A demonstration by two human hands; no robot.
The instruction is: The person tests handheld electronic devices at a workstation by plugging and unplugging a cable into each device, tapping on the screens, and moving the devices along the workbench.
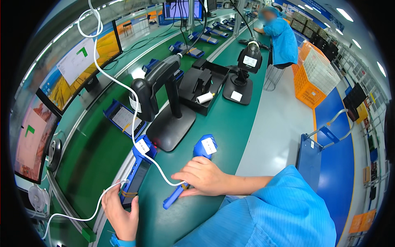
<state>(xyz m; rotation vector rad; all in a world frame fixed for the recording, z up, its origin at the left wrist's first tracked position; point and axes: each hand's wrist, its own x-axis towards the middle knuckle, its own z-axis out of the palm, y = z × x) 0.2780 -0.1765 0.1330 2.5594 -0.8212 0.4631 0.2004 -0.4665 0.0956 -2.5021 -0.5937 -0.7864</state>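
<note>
On the near part of the green table [230,123], the left hand [120,212] grips the near end of a blue device [142,171] between thumb and fingers, screen up. Right of it, the right hand [205,176] is curled around the middle of another blue device [207,145], hiding most of it. A white cable [135,119] hangs across the scanner [150,88], passes over the left device's far end and meets the right fingertips; whether it is plugged in, I cannot tell. Just beyond, the scanner's stand [170,127] blocks the way to a black tray [195,103] holding a white roll [204,98]. Left of the stand lies a third device [123,118]; far right, a person [284,39] leans at the table.
</note>
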